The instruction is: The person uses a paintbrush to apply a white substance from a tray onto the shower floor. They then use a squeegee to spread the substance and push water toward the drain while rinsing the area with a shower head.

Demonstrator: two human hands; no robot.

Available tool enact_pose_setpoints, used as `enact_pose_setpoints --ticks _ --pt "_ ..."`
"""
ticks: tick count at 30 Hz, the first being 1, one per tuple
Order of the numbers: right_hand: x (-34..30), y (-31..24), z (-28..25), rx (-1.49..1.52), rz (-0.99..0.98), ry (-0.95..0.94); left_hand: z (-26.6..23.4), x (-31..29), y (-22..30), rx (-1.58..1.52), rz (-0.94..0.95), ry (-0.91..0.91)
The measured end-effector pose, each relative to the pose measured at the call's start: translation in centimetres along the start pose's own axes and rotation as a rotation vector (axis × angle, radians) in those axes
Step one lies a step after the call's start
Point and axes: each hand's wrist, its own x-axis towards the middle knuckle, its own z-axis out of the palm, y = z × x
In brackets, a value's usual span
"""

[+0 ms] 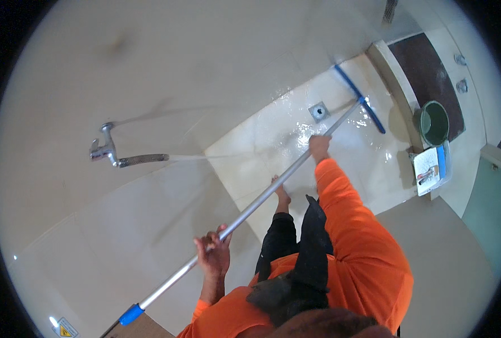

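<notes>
A floor squeegee (262, 197) with a long silver pole slants across the view, from lower left to upper right. Its blue blade (352, 84) lies on the wet floor close to the raised ledge. My right hand (320, 147) is closed round the upper part of the pole. Lower down, my left hand (214, 252) holds the same pole with loosely curled fingers. A blue collar (131, 315) sits near the pole's lower end. Beside the blade, a square floor drain (318, 112) is set in the wet tiles (273, 127).
From a wall tap (104, 149) with a short braided hose (143, 160), water streams onto the floor. On the right stand a green bucket (434, 124) and a tray with a white-and-blue item (428, 169), by the ledge (394, 73). My bare foot (282, 194) is on the tiles.
</notes>
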Motion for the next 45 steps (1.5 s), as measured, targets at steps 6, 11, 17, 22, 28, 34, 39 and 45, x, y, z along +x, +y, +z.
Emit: enact_pose_setpoints --ticks 6,11,17,22,28,34,39,45 --pt "-10.6 1.6 2.1 0.012 0.123 -0.168 -4.1 -8.5 2.1 -0.015 0.046 0.175" --pt "-11.7 5.3 1.5 0.009 0.082 -0.187 -6.4 -12.0 1.3 -0.121 0.07 0.208" --pt "-6.6 4.0 -1.6 0.163 0.048 -0.154 -5.3 -9.8 -2.8 -0.117 0.022 0.088" --pt "-8.2 5.5 1.5 -0.05 -0.037 -0.176 -5.1 -12.8 -2.7 -0.098 0.031 0.167" --pt "-13.2 9.5 6.0 -0.714 -0.276 -0.521 -6.5 -18.1 0.7 -0.012 0.074 0.226" --pt "-14.9 11.3 -0.6 -1.112 -0.7 -0.484 -7.2 -15.6 4.2 0.198 0.168 0.057" --pt "-11.1 18.7 -2.5 -0.605 -0.273 -0.421 -4.5 -8.2 4.9 0.123 0.28 -0.043" --pt "-7.1 30.7 -0.4 0.192 0.053 -0.213 1.2 2.2 5.3 -0.064 0.097 -0.444"
